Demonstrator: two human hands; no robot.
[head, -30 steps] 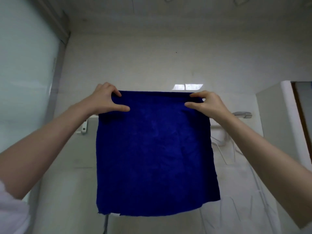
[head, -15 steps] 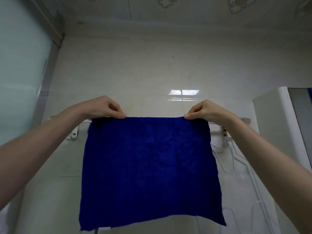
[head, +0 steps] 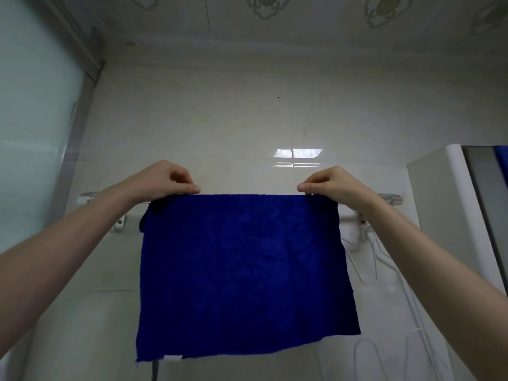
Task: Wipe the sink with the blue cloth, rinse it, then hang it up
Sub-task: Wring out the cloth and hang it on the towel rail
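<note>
The blue cloth (head: 244,273) hangs flat in front of the wall, its top edge level with a metal towel rail (head: 389,198). My left hand (head: 165,180) pinches the cloth's top left corner between thumb and fingers. At the top right corner my right hand (head: 328,184) pinches the cloth the same way. Most of the rail is hidden behind the cloth and my hands. A small white label shows at the cloth's bottom edge. The sink is out of view.
A glass partition (head: 35,149) with a metal frame stands at the left. A white cabinet (head: 437,215) with a mirror door juts out at the right. White wire hangers (head: 373,259) hang below the rail's right bracket.
Both hands have lowered the cloth's top edge from above the rail down to the rail, and its visible front has become shorter. The hands moved slightly apart.
</note>
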